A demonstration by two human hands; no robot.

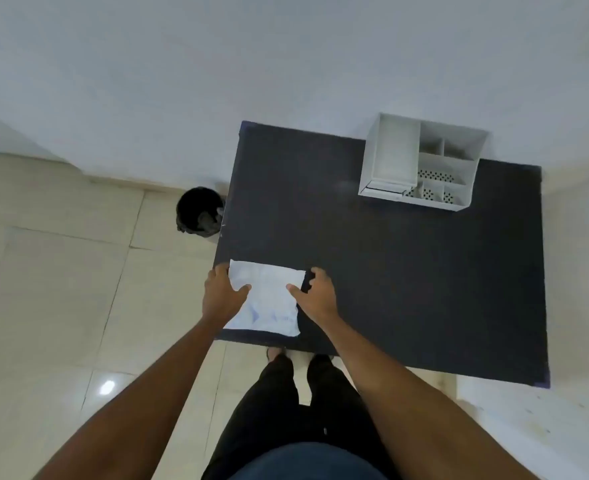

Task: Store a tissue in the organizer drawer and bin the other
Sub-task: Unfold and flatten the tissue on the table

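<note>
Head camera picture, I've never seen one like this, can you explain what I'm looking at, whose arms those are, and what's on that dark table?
There is no machine here. The one picture comes from a camera worn on a person's head, looking down, so the arms and legs are the wearer's own. The left hand and right hand rest on the two sides of a white tissue, lying flat at the near left corner of the dark table. Neither hand has lifted it; whether they pinch it I cannot tell. At the far right of the table stands a white organizer with open compartments. On the floor, left of the table, is a black bin.
</note>
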